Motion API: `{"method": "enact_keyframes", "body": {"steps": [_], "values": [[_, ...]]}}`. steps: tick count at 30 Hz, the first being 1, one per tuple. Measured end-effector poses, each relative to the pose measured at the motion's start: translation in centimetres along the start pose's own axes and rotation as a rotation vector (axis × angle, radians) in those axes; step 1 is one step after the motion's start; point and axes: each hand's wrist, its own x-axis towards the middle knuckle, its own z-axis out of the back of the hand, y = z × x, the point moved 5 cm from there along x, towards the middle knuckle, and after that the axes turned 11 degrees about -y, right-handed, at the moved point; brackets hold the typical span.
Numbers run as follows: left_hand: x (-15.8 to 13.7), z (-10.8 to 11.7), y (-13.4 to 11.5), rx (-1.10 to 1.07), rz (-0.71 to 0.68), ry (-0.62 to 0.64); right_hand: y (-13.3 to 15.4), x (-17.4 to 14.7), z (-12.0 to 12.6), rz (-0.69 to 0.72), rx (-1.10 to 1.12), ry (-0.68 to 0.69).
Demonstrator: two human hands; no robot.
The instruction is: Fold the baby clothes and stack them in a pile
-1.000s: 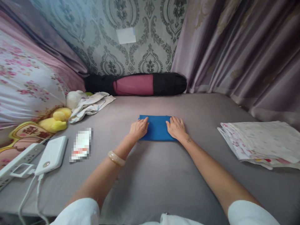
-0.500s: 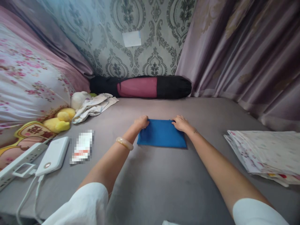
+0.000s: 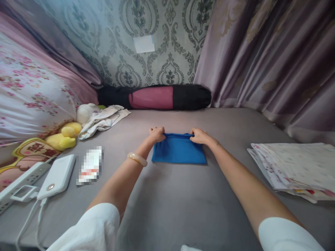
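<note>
A blue folded cloth (image 3: 179, 151) lies flat on the grey sheet in front of me. Its far edge is lifted a little and curls toward me between my hands. My left hand (image 3: 157, 134) is closed on the far left corner, fingers pinched over the fabric. At the far right corner my right hand (image 3: 199, 136) pinches the same edge, thumb toward the middle. The near edge of the cloth rests straight on the sheet. A pale bangle (image 3: 137, 159) circles my left wrist.
Folded patterned cloths (image 3: 295, 167) are stacked at the right. On the left are a white power bank (image 3: 58, 176) with cables, a power strip (image 3: 26, 179), a blurred packet (image 3: 90, 165), plush toys (image 3: 61, 139) and a crumpled cloth (image 3: 103, 122). A black-and-pink long bag (image 3: 151, 97) lies along the wall.
Both hands have gripped the cloth's far edge and raised it slightly, so it now curls over toward me. The view has shifted a little.
</note>
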Motion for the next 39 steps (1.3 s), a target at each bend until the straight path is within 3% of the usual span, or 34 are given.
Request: {"method": "enact_keyframes", "body": {"steps": [8,14,17,21,23,25,31,39], "values": [[-1.7,3.3,-0.2,-0.082,-0.047,-0.021,0.3,-1.1,2.8,0.087,0.111,-0.045],[-2.5,7.8,-0.9,-0.056,-0.121,-0.061,0.8,-1.7,7.1,0.157,0.260,-0.122],[-2.8,10.3,-1.2,-0.069,-0.133,-0.195,1.7,-2.2,9.9,0.215,0.251,-0.217],[-3.7,12.4,-1.7,-0.056,-0.138,-0.516,2.8,-3.0,12.3,0.202,0.128,-0.408],[-4.4,12.2,-1.9,-0.042,-0.149,-0.629,3.4,-3.5,12.3,0.202,0.048,-0.496],[-5.1,11.2,-1.9,-0.024,-0.164,-0.647,3.8,-4.2,11.5,0.232,-0.012,-0.539],[-7.8,6.9,-1.0,-0.021,-0.223,-0.572,3.6,-7.2,7.4,0.349,-0.039,-0.507],[-11.3,3.2,-0.1,-0.073,-0.323,-0.411,3.6,-11.3,3.9,0.403,-0.056,-0.417]]}}
